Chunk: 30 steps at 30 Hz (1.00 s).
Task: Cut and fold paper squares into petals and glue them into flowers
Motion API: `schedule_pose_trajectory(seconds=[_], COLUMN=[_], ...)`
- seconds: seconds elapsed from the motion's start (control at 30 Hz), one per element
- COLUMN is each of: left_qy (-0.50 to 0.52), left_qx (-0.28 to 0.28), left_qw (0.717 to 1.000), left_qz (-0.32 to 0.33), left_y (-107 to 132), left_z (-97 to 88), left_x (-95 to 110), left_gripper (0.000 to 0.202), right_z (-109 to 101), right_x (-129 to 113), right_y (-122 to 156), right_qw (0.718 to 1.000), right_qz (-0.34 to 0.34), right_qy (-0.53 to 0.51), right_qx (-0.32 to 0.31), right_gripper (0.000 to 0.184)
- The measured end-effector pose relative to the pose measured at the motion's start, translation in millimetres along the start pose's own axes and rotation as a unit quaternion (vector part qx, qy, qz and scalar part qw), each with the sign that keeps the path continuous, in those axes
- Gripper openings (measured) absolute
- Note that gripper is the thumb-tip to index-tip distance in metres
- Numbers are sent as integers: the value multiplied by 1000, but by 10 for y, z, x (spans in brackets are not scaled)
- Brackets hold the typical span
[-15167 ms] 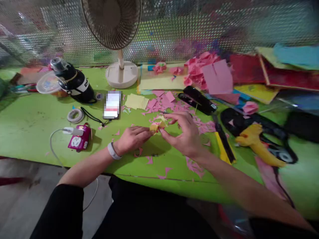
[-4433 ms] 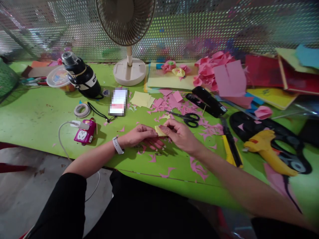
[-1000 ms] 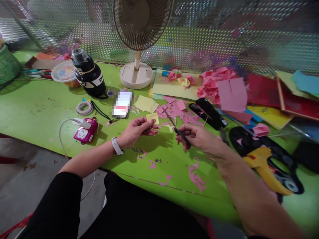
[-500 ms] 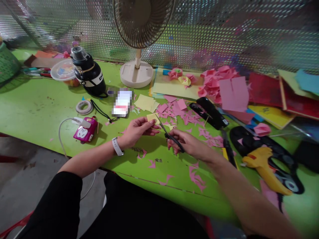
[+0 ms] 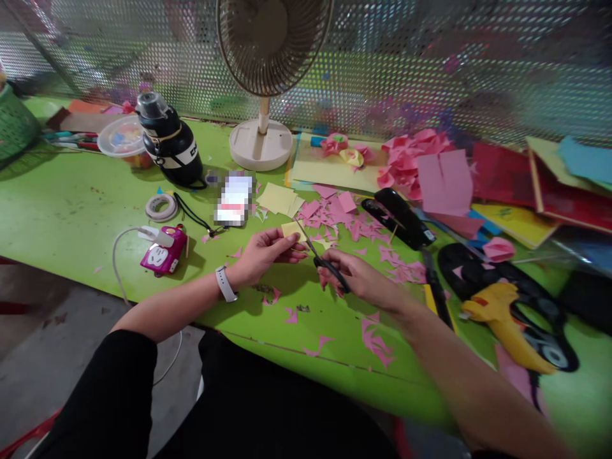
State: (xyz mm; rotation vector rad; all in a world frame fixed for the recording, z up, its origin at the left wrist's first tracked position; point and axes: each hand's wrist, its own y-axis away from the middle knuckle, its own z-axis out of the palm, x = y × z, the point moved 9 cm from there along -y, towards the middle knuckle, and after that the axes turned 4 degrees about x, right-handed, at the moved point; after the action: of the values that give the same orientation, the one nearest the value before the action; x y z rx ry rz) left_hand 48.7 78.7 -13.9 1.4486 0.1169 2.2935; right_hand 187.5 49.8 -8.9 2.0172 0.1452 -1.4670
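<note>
Between the thumb and fingers of my left hand [image 5: 270, 254] is a small piece of yellow paper [image 5: 291, 228]. My right hand [image 5: 351, 273] grips a pair of scissors [image 5: 329, 264] with dark handles, fingers wrapped round them. The scissor blades point up and left and meet the right edge of the yellow paper. Just beyond my hands lie a few yellow paper squares [image 5: 277, 199] and a scatter of pink paper scraps [image 5: 335, 213]. More pink offcuts [image 5: 377, 343] rest on the green table [image 5: 268, 325] nearer to me.
A fan [image 5: 261, 145] stands at the back, a dark bottle [image 5: 173, 153] and a phone [image 5: 234, 199] to its left. A pink power adapter [image 5: 163, 250] and tape roll [image 5: 161, 207] lie left. Right are a stapler [image 5: 401, 218], a yellow glue gun [image 5: 509, 325] and pink paper flowers [image 5: 414, 156].
The view has shifted very slightly. Both hands keep nearly the same place, with the yellow paper and scissors still in them.
</note>
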Motion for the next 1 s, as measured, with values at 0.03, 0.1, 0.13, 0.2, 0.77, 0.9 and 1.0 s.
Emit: schedule_pose_trajectory(seconds=[0.03, 0.1, 0.13, 0.2, 0.77, 0.9, 1.0], left_qy=[0, -2, -3, -3, 27, 25, 26], left_qx=[0, -1, -4, -8, 3, 8, 13], left_qw=[1000, 1000, 1000, 1000, 999, 999, 999], left_qz=[-1, -2, -3, -4, -21, -20, -16], left_y=[-2, -7, -9, -10, -1, 4, 3], left_z=[-2, -5, -5, -5, 2, -2, -17], left_x=[-6, -19, -25, -34, -34, -22, -15], left_gripper=[37, 35, 35, 34, 24, 25, 26], right_z=[-1, -5, -9, -16, -75, -92, -101], right_x=[-2, 4, 6, 0, 13, 16, 5], right_y=[2, 8, 11, 15, 21, 23, 23], right_qw=[1000, 1000, 1000, 1000, 999, 998, 998], right_qz=[1, 5, 7, 6, -5, -4, -5], right_qy=[2, 6, 7, 10, 18, 20, 30], right_qx=[0, 1, 3, 7, 41, 55, 63], right_gripper=[50, 50, 51, 51, 49, 49, 49])
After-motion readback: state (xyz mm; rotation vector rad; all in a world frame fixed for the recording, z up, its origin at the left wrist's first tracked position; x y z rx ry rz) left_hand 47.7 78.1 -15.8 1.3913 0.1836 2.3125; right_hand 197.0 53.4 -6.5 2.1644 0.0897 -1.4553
